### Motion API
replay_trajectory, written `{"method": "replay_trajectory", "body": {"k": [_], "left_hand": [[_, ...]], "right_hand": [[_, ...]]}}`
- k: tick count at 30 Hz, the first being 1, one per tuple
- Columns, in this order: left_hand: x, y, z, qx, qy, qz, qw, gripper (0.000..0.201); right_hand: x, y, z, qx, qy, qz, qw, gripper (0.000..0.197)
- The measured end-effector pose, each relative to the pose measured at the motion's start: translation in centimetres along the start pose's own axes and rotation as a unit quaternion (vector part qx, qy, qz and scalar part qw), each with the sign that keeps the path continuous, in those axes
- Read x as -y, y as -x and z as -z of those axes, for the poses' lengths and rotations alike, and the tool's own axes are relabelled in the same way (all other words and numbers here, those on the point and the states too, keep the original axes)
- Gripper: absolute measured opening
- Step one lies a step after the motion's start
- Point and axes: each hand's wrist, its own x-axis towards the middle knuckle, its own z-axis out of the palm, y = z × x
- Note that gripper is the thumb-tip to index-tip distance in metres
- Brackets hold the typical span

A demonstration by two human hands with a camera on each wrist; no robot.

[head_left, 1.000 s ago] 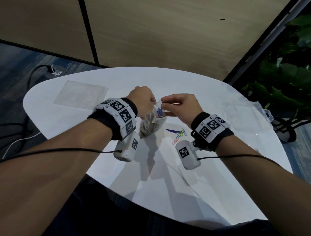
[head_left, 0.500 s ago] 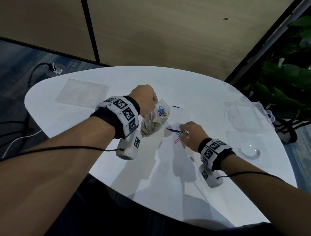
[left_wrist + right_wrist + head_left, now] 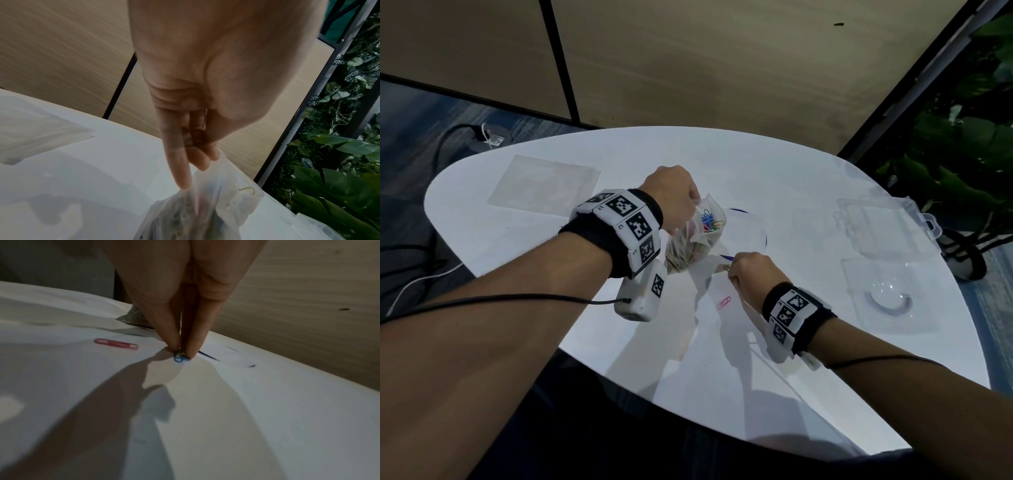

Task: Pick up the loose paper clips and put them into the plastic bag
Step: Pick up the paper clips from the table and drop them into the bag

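Note:
My left hand [image 3: 671, 195] pinches the top edge of a clear plastic bag [image 3: 698, 240] and holds it upright on the white table [image 3: 808, 192]; several coloured paper clips [image 3: 709, 222] lie inside it. In the left wrist view the left hand [image 3: 197, 155] grips the bag [image 3: 207, 211] at its rim. My right hand [image 3: 748, 274] is down on the table beside the bag. Its fingertips [image 3: 172, 344] pinch a small bunch of blue and yellow paper clips [image 3: 180, 357] at the table surface. One pink paper clip [image 3: 724, 302] [image 3: 116, 344] lies loose to the left of that hand.
A flat clear plastic sheet [image 3: 544, 185] lies at the table's far left. Clear plastic boxes [image 3: 883, 226] and a clear lid [image 3: 887, 298] sit on the right side. A blue line [image 3: 765, 236] is drawn on the table. Plants [image 3: 962, 144] stand beyond the right edge.
My right hand left the bag's mouth, came down to the loose clips on the table and pinched a bunch; the pink clip now lies apart. The left hand kept hold of the bag.

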Motion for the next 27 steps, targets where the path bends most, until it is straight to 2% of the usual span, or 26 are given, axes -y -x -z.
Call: {"method": "replay_trajectory", "body": {"k": [5, 10, 12, 14, 16, 17, 19, 23, 27], "left_hand": [[0.4, -0.3, -0.1, -0.001, 0.005, 0.004, 1.000, 0.035], [0.4, -0.4, -0.2, -0.007, 0.004, 0.004, 1.000, 0.037], [0.3, -0.4, -0.2, -0.005, 0.003, 0.002, 1.000, 0.036], [0.3, -0.4, -0.2, -0.005, 0.002, 0.000, 1.000, 0.035], [0.3, -0.4, -0.2, -0.005, 0.001, -0.001, 1.000, 0.035], [0.3, -0.4, -0.3, -0.004, 0.000, -0.003, 1.000, 0.035], [0.2, -0.3, -0.4, -0.002, -0.006, -0.006, 1.000, 0.037], [0.2, -0.2, -0.4, -0.005, -0.010, -0.007, 1.000, 0.037], [0.2, -0.2, -0.2, -0.010, -0.004, -0.004, 1.000, 0.035]], "right_hand": [[0.3, -0.8, 1.4, -0.009, -0.107, -0.095, 0.990, 0.023], [-0.9, -1.3, 3.6, 0.012, -0.236, -0.166, 0.957, 0.009], [-1.5, -1.4, 5.5, -0.033, -0.307, -0.183, 0.933, 0.007], [-1.6, -1.3, 7.9, -0.088, -0.410, -0.187, 0.889, 0.007], [-1.2, -1.1, 10.1, -0.124, -0.503, -0.152, 0.842, 0.014], [-0.8, -0.9, 11.0, -0.139, -0.525, -0.127, 0.830, 0.017], [0.2, -0.5, 11.8, -0.166, -0.514, -0.075, 0.838, 0.021], [2.7, 0.0, 11.4, -0.175, -0.413, -0.001, 0.894, 0.014], [1.9, 0.2, 10.2, -0.202, -0.358, 0.027, 0.911, 0.009]]}}
